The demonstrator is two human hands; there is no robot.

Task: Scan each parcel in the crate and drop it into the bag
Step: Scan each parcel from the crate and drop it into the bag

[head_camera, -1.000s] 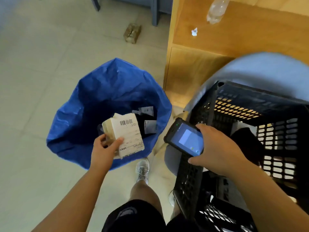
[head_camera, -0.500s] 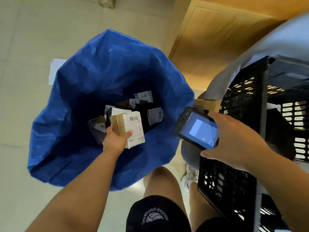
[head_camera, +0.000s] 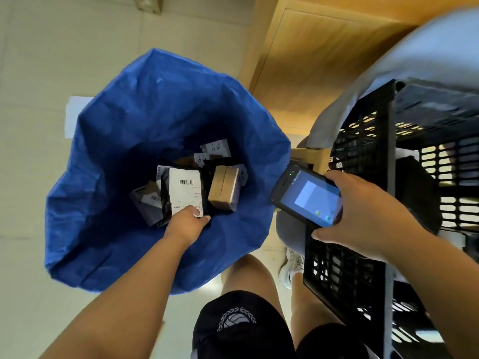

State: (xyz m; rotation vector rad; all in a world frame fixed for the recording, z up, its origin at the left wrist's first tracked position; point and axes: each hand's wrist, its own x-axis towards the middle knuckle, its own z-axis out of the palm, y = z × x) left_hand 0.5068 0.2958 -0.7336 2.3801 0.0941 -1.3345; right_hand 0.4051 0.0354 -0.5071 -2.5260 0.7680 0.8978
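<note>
My left hand (head_camera: 188, 220) reaches down into the blue bag (head_camera: 124, 141) and holds nothing. Its thumb lies at the lower edge of a black parcel's white barcode label (head_camera: 185, 189). Just right of it a brown cardboard parcel (head_camera: 223, 187) lies tilted on several other parcels in the bag. My right hand (head_camera: 363, 211) grips the handheld scanner (head_camera: 308, 198), lit screen up, between the bag and the black plastic crate (head_camera: 363, 151). A dark parcel (head_camera: 414, 193) shows inside the crate.
The crate rests on a grey-blue seat (head_camera: 414, 55) at my right. A wooden cabinet (head_camera: 324, 60) stands behind the bag. A white sheet (head_camera: 74, 117) lies on the tiled floor left of the bag. My legs (head_camera: 248, 281) stand just below the bag's rim.
My left hand lowered the cardboard parcel deeper into the bag and let it go; it now lies to the right of the hand. The scanner stayed in my right hand.
</note>
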